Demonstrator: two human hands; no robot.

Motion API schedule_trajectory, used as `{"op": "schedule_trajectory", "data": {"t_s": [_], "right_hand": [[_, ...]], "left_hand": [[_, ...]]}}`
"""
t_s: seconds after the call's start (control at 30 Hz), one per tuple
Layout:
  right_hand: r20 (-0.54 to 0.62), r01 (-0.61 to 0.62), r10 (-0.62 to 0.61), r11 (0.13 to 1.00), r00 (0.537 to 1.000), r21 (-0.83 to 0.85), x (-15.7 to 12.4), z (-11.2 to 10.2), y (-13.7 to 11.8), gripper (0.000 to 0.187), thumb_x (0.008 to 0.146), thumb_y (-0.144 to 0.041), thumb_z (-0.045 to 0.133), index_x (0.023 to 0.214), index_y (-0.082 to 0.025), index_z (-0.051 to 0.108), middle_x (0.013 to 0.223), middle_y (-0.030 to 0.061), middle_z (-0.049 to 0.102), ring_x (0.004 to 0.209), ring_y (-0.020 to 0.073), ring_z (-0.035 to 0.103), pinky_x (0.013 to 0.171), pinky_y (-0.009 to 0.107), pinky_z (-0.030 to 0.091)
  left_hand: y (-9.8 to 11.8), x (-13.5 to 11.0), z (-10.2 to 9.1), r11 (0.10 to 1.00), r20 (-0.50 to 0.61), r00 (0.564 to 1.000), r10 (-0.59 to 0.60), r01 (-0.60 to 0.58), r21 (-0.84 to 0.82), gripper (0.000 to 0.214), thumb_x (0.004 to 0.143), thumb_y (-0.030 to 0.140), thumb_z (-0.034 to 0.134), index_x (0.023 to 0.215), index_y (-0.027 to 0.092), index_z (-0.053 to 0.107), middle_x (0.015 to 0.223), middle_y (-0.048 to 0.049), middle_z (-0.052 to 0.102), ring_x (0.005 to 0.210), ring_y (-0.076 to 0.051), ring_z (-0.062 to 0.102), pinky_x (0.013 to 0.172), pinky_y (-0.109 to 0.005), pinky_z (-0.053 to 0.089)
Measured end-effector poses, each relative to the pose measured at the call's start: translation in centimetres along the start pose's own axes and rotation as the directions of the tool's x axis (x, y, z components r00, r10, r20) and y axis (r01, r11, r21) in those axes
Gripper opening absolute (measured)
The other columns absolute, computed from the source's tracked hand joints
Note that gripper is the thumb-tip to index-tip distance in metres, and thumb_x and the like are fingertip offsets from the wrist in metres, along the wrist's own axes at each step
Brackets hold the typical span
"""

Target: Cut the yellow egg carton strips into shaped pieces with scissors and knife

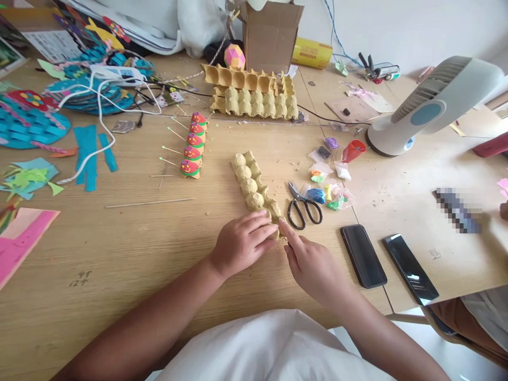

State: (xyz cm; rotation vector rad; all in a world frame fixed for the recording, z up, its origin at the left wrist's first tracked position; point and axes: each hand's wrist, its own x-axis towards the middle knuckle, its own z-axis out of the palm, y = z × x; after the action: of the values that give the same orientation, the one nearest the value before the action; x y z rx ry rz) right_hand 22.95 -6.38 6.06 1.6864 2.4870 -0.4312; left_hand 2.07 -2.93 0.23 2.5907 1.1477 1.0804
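Note:
A pale yellow strip cut from an egg carton (254,200) lies on the table in front of me, with a row of rounded cups and a ragged right edge. My left hand (243,241) is closed over its near end, fingers across the cups. At the strip's near right edge is my right hand (313,264), index finger stretched forward and pressing there, the other fingers curled under. Whatever those curled fingers may hold is hidden. Black-handled scissors (304,205) lie just right of the strip, blades pointing away from me.
A painted egg-carton caterpillar (193,145) with green-tipped sticks stands to the left, near a thin wooden stick (148,202). More egg cartons (260,103) lie behind. To the right are bags of coloured clay (316,196), two phones (363,255) and a fan (428,106).

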Motion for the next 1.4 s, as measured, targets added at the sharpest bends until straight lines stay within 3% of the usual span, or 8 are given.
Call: {"op": "schedule_trajectory", "data": {"t_s": [0.17, 0.67, 0.83, 1.0, 1.4], "right_hand": [[0.052, -0.002, 0.002, 1.000, 0.999, 0.001, -0.5, 0.4, 0.1, 0.061, 0.105, -0.027, 0.032, 0.162, -0.021, 0.013, 0.098, 0.0048, 0.076, 0.075, 0.0205, 0.071, 0.060, 0.030, 0.042], [0.162, -0.045, 0.067, 0.990, 0.984, -0.136, 1.0, -1.0, -1.4, 0.058, 0.105, -0.029, 0.030, 0.161, -0.020, 0.021, 0.089, 0.0059, 0.076, 0.074, 0.0212, 0.072, 0.058, 0.029, 0.042], [0.159, -0.038, 0.060, 0.989, 0.986, -0.140, 1.5, -1.4, -1.6, 0.058, 0.104, -0.027, 0.031, 0.160, -0.020, 0.022, 0.095, 0.0076, 0.076, 0.077, 0.0208, 0.073, 0.057, 0.029, 0.042], [0.181, -0.042, 0.072, 0.986, 0.981, -0.163, 1.1, -1.3, -1.6, 0.058, 0.104, -0.027, 0.030, 0.160, -0.018, 0.022, 0.084, 0.0055, 0.076, 0.070, 0.0220, 0.071, 0.055, 0.030, 0.040], [0.149, -0.028, 0.054, 0.985, 0.987, -0.171, 1.3, -1.0, -1.7, 0.059, 0.103, -0.025, 0.033, 0.160, -0.015, 0.022, 0.087, 0.0079, 0.076, 0.072, 0.0213, 0.072, 0.056, 0.029, 0.041]], "left_hand": [[-0.3, 0.1, -0.1, 0.998, 0.025, 0.998, -0.050, 0.049, 0.040, 0.033, 0.088, 0.037, 0.070, 0.116, 0.018, 0.069, 0.127, -0.0122, 0.067, 0.129, -0.030, 0.056, 0.109, -0.046, 0.051], [-0.5, -0.1, 0.2, 0.998, 0.063, 0.997, -0.050, 0.047, 0.051, 0.021, 0.091, 0.035, 0.067, 0.099, 0.016, 0.071, 0.134, -0.0165, 0.063, 0.128, -0.029, 0.059, 0.108, -0.043, 0.053], [-0.6, -0.1, 0.2, 0.999, 0.064, 0.997, -0.046, 0.045, 0.013, 0.021, 0.092, 0.033, 0.066, 0.104, 0.018, 0.071, 0.133, -0.0150, 0.064, 0.128, -0.028, 0.060, 0.108, -0.043, 0.053], [-0.6, -0.2, 0.2, 0.999, 0.027, 0.998, -0.051, 0.051, 0.019, 0.021, 0.091, 0.034, 0.066, 0.103, 0.017, 0.072, 0.126, -0.0144, 0.066, 0.120, -0.027, 0.065, 0.103, -0.039, 0.057], [-0.8, 0.0, 0.2, 0.999, 0.040, 0.999, -0.019, 0.020, -0.030, 0.020, 0.092, 0.032, 0.066, 0.102, 0.016, 0.072, 0.122, -0.0134, 0.068, 0.122, -0.027, 0.064, 0.106, -0.041, 0.055]]}}
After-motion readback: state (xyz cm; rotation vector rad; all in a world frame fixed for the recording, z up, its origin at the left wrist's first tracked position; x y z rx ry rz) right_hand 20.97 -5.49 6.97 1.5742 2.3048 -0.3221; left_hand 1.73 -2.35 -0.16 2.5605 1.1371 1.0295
